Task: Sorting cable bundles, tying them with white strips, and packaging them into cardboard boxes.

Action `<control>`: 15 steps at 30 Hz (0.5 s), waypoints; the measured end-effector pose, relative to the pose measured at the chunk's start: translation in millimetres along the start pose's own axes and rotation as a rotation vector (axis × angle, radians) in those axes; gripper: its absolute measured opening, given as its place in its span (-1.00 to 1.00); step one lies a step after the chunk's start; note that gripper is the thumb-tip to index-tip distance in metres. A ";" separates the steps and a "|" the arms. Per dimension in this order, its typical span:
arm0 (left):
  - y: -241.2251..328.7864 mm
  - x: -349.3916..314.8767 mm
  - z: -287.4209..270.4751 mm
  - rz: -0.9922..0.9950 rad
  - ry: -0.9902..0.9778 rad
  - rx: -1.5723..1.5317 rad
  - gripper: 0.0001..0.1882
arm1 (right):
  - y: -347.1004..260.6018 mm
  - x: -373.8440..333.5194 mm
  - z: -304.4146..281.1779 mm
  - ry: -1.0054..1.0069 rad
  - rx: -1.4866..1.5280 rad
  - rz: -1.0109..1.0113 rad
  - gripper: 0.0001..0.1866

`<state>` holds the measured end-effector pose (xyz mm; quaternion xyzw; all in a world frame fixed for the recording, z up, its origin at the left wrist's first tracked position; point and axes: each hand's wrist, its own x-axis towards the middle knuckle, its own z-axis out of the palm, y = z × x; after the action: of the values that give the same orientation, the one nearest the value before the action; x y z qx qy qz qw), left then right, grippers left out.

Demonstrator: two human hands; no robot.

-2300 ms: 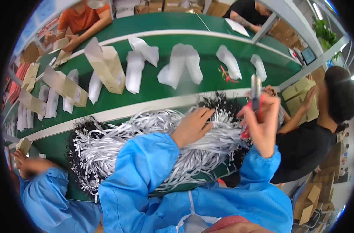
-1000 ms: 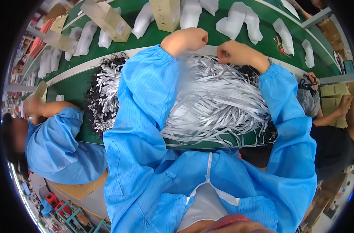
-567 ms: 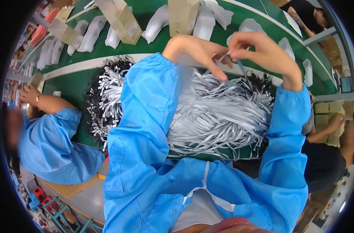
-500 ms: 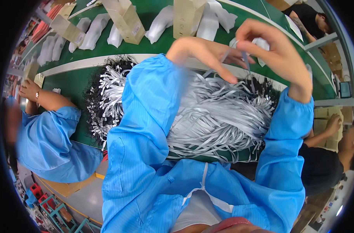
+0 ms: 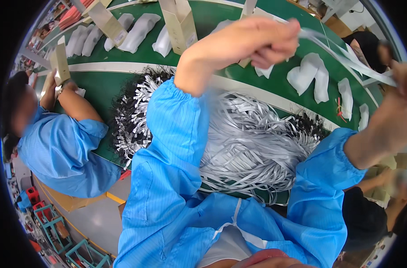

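A pale grey ribbon (image 5: 346,56) is drawn out above the green workbench, its strands running between my two hands. My left hand (image 5: 275,40) is closed, with its fingers curled around one end of it. At the far right my right hand (image 5: 402,82), smeared by motion, is closed on the other end. Below my hands lies a big heap of silver-grey ribbons (image 5: 248,143), tangled and loose. Their bunched ends, black threads and small bright tips (image 5: 308,129), show at the heap's right side. Another bunch of such ends (image 5: 134,120) sits left of my left sleeve.
Past a pale rail (image 5: 252,91), white wrapped pouches (image 5: 310,78) and open beige boxes (image 5: 179,29) stand on a green surface. A co-worker in blue (image 5: 69,152) holds a box at the left. People in dark clothes are at the right.
My hands have moved apart, the right one far to the right, stretching the ribbon between them. My left fingers have curled closed. The co-worker at the left has raised a box.
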<state>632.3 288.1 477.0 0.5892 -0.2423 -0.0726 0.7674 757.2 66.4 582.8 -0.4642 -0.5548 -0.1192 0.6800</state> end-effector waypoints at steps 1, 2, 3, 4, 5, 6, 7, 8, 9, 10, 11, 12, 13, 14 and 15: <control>-0.8 1.9 -13.3 0.100 -0.042 -0.207 -0.58 | 14.7 -10.6 2.2 -0.013 -0.056 0.088 -0.65; -3.0 6.5 -22.7 0.195 -0.093 -0.416 -0.55 | 28.3 -19.9 2.2 -0.020 -0.118 0.175 -0.59; -13.9 2.8 -27.9 0.186 -0.083 -0.404 -0.55 | 39.1 -28.4 7.5 -0.035 -0.166 0.265 -0.49; -31.6 -3.0 -34.3 0.259 0.040 -0.512 -0.57 | 46.6 -37.0 17.6 -0.190 -0.192 0.400 -0.44; -45.0 -1.8 -36.5 0.328 0.147 -0.627 -0.31 | 47.5 -44.1 31.7 -0.338 -0.232 0.537 -0.39; -54.2 -1.2 -42.3 0.396 0.259 -0.740 0.04 | 49.7 -49.6 50.9 -0.356 -0.050 0.557 -0.51; -50.5 0.4 -40.2 0.381 0.258 -0.741 0.04 | 56.5 -55.6 64.3 -0.371 0.133 0.578 -0.63; -36.1 2.9 -26.7 0.338 0.361 -0.637 0.04 | 60.8 -59.7 63.8 -0.360 0.134 0.577 -0.63; -21.6 5.0 -11.4 0.295 0.462 -0.530 0.04 | 65.2 -63.8 63.2 -0.450 0.184 0.631 -0.66; -11.1 10.1 3.0 0.253 0.559 -0.423 0.04 | 69.1 -66.9 60.3 -0.541 0.235 0.684 -0.68; -5.0 18.1 16.6 0.245 0.555 -0.423 0.04 | 72.1 -68.0 56.8 -0.633 0.285 0.737 -0.70; 2.4 25.2 33.1 0.278 0.652 -0.337 -0.30 | 72.9 -65.1 55.7 -0.631 0.296 0.733 -0.70; 6.8 31.7 45.8 0.309 0.746 -0.250 -0.57 | 73.7 -61.0 54.3 -0.724 0.253 0.769 -0.69; 8.5 35.8 50.5 0.339 0.837 -0.162 -0.59 | 74.9 -56.6 52.1 -0.815 0.209 0.804 -0.66; 6.8 32.2 47.0 0.333 0.842 -0.157 -0.59 | 77.0 -55.4 51.2 -0.908 0.164 0.839 -0.63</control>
<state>637.7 236.6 501.5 0.4604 0.0056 0.2791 0.8427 756.6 127.6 494.0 -0.5932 -0.5665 0.4103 0.3987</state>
